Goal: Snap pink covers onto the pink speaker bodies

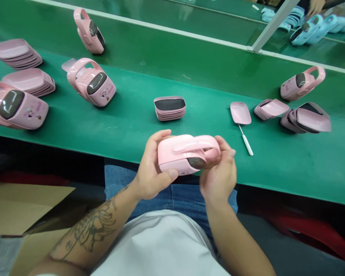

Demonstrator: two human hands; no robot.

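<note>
A pink plastic casing with a loop handle and a dark window (175, 147) is held on its side, above the bench's near edge. My left hand (155, 168) wraps round its base end, the thumb on the lower side. At the handle end, the curled fingers of my right hand (220, 170) grip the casing, their tips partly hidden behind it. Just beyond it sits a stack of pink panels with a dark top face (170, 109). To the right lies a thin tool with a white handle (247, 145), its metal shaft reaching a loose pink panel (240, 113).
On the green bench (132, 126), similar pink casings (96, 84) stand at left, with pink panel stacks (31, 80) beside them. More panels (307, 119) and another casing (299, 84) are at right. Beyond the divider rail, another person's hand (315, 7) is near blue casings (313, 30).
</note>
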